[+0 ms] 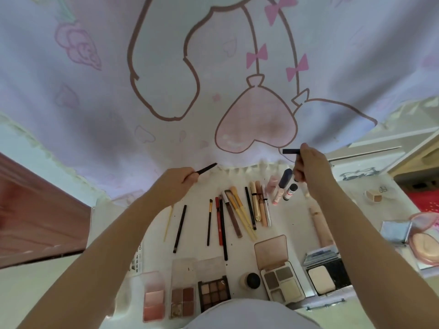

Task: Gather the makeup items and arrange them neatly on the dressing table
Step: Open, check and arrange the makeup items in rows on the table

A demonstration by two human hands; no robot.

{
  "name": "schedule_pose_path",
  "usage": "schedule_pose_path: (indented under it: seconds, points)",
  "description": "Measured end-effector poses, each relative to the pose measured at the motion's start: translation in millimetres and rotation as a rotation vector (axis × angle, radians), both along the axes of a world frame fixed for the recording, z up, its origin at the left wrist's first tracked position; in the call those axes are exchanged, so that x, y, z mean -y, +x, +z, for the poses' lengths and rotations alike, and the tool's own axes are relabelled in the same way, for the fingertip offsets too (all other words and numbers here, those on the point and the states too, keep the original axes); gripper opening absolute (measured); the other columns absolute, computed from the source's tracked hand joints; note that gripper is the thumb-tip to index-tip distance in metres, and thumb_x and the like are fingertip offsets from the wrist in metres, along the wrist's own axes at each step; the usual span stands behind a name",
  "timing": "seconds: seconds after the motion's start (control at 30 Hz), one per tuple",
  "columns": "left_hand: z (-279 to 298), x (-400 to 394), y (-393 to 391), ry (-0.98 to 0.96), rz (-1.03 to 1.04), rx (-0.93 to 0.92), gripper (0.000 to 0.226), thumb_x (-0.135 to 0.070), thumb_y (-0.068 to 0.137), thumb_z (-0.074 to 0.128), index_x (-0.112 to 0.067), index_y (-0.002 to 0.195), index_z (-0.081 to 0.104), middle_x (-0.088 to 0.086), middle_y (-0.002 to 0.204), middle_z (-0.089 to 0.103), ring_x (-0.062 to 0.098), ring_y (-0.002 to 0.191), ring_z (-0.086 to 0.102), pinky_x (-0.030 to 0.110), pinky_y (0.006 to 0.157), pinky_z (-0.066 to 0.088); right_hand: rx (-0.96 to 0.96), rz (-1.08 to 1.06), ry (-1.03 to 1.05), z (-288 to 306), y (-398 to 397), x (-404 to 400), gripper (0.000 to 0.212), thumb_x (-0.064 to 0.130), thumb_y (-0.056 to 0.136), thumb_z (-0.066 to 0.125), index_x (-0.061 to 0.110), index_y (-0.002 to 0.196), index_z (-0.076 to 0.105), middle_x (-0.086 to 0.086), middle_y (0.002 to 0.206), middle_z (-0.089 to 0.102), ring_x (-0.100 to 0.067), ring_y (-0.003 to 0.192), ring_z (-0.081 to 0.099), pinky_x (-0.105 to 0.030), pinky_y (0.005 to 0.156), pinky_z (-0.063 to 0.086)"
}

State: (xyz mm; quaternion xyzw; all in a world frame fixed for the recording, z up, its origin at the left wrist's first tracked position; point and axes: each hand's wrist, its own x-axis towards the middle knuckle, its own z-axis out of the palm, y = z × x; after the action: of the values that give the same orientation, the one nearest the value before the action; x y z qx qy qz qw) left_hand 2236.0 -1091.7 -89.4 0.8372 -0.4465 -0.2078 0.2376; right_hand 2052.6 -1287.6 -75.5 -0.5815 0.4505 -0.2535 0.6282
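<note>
My left hand [179, 180] grips a thin black applicator wand [206, 168] that points up and right. A dark tube [291, 151] is held in my right hand [308, 166], raised above the far right of the table. Between and below the hands, several pencils and brushes [234, 216] lie in a rough row on the white dressing table [292, 222]. Small bottles and tubes [286, 186] stand just under my right hand. Along the near edge sit open eyeshadow palettes [213, 295], a blush palette [154, 302] and a powder compact [325, 276].
A pink cartoon curtain [213, 79] hangs behind the table. A reddish-brown panel [35, 210] stands at the left. A round pink compact [425, 243] and a small mirror case [395, 230] lie at the right, with a cream-coloured tube [320, 224] beside them.
</note>
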Motion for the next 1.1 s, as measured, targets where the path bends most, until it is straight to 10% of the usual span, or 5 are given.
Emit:
schedule_pose_path:
  seconds: [0.3, 0.77, 1.1]
  points:
    - [-5, -12, -30, -0.124, 0.007, -0.08, 0.024, -0.018, 0.095, 0.041, -0.008, 0.088, 0.061, -0.01, 0.053, 0.04, 0.0, 0.047, 0.035, 0.004, 0.051, 0.035, -0.144, 0.423, -0.034, -15, 22, -44, 0.039, 0.027, 0.097, 0.034, 0.014, 0.061, 0.038, 0.009, 0.032, 0.032, -0.006, 0.03, 0.028, -0.017, 0.036, 0.027]
    - [-13, -27, -41, -0.174, 0.024, -0.113, 0.028, -0.017, 0.095, 0.04, 0.002, 0.09, 0.061, -0.009, 0.052, 0.038, -0.009, 0.046, 0.044, 0.004, 0.055, 0.037, -0.061, 0.462, 0.031, -22, 37, -61, 0.038, 0.029, 0.098, 0.033, 0.012, 0.063, 0.038, 0.009, 0.032, 0.029, -0.007, 0.03, 0.025, -0.016, 0.035, 0.025]
    - [-40, -23, -36, -0.107, -0.003, -0.16, 0.019, -0.024, 0.095, 0.04, -0.021, 0.081, 0.053, -0.01, 0.056, 0.043, 0.004, 0.05, 0.038, 0.01, 0.051, 0.037, -0.243, 0.684, -0.169, -34, 49, -72, 0.035, 0.033, 0.096, 0.035, 0.019, 0.065, 0.043, 0.003, 0.045, 0.041, -0.012, 0.037, 0.036, -0.016, 0.041, 0.032]
